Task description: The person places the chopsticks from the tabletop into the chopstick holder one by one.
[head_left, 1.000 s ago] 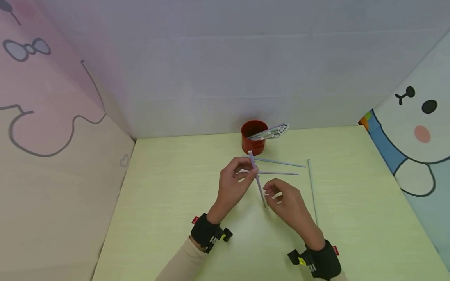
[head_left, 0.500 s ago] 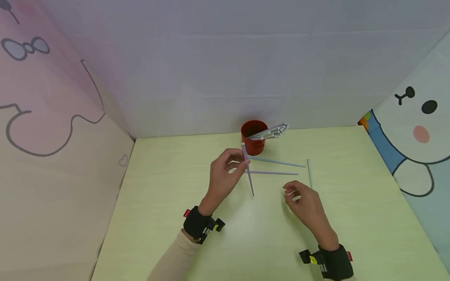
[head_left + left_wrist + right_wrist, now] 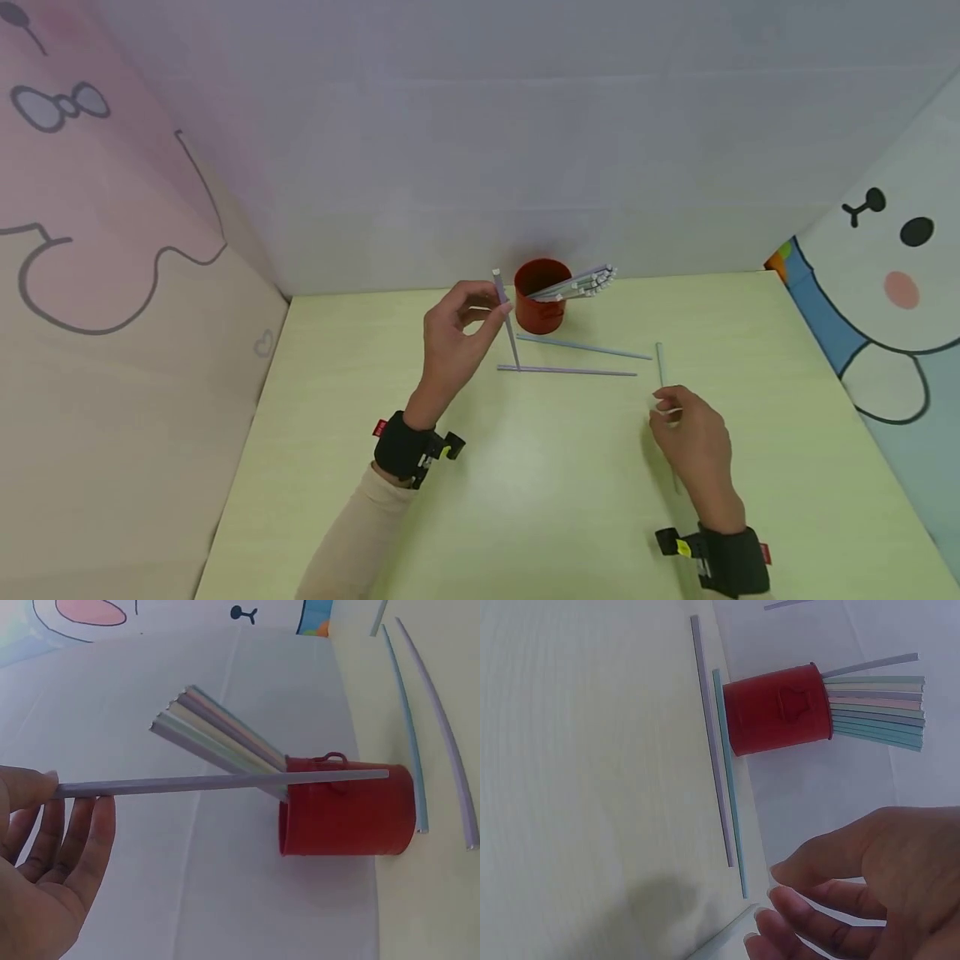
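My left hand pinches a thin purple stick with a white top end between thumb and fingers. The stick is held nearly upright, left of the red cup; in the left wrist view it crosses in front of the cup. My right hand hovers over a pale green stick at the right, its fingers loosely bent and nothing between them. Part of that green stick is hidden behind the hand. A second purple stick and a blue stick lie on the table before the cup.
A bundle of several pastel sticks leans to the right out of the cup. The pale yellow table meets a white back wall just behind the cup. Printed cartoon panels stand at both sides.
Still holding its purple stick, my left hand has moved left and away from me, beside the cup. My right hand has moved off to the right, over the green stick.
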Demonstrator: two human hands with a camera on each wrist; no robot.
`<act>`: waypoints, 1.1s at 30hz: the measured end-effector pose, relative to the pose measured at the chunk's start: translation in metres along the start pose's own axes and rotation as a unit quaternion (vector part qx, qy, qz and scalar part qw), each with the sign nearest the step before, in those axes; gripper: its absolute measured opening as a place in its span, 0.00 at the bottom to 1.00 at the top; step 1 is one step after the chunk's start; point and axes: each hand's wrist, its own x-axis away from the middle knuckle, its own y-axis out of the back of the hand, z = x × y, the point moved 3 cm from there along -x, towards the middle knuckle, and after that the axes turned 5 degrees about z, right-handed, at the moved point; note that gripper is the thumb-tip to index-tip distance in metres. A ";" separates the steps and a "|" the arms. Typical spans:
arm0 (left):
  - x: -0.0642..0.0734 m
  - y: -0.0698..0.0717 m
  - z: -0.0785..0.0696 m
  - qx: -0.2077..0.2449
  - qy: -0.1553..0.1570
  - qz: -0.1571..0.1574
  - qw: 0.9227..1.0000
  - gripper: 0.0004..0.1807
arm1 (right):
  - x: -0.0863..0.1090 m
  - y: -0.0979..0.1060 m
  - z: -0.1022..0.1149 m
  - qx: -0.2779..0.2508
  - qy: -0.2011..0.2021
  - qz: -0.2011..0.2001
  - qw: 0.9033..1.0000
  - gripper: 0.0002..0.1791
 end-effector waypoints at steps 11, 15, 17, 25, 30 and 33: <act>-0.040 0.003 -0.011 -0.036 -0.081 -0.023 0.996 0.14 | 0.004 0.002 -0.017 0.030 -0.050 0.013 0.998 0.14; -0.049 -0.001 -0.012 -0.042 -0.098 -0.028 0.994 0.13 | 0.005 0.000 -0.020 0.032 -0.058 0.016 0.998 0.15; -0.052 -0.004 -0.011 -0.044 -0.104 -0.029 0.993 0.13 | 0.006 -0.001 -0.022 0.034 -0.058 0.013 0.998 0.15; -0.058 -0.016 0.014 -0.059 -0.091 -0.021 0.994 0.12 | 0.007 -0.003 -0.024 0.036 -0.058 0.011 0.998 0.15; -0.051 -0.023 0.043 -0.058 -0.064 -0.007 0.996 0.13 | 0.009 -0.004 -0.024 0.035 -0.055 0.015 0.998 0.15; -0.048 -0.026 0.049 -0.063 -0.055 0.000 0.996 0.13 | 0.009 -0.004 -0.024 0.037 -0.057 0.015 0.998 0.15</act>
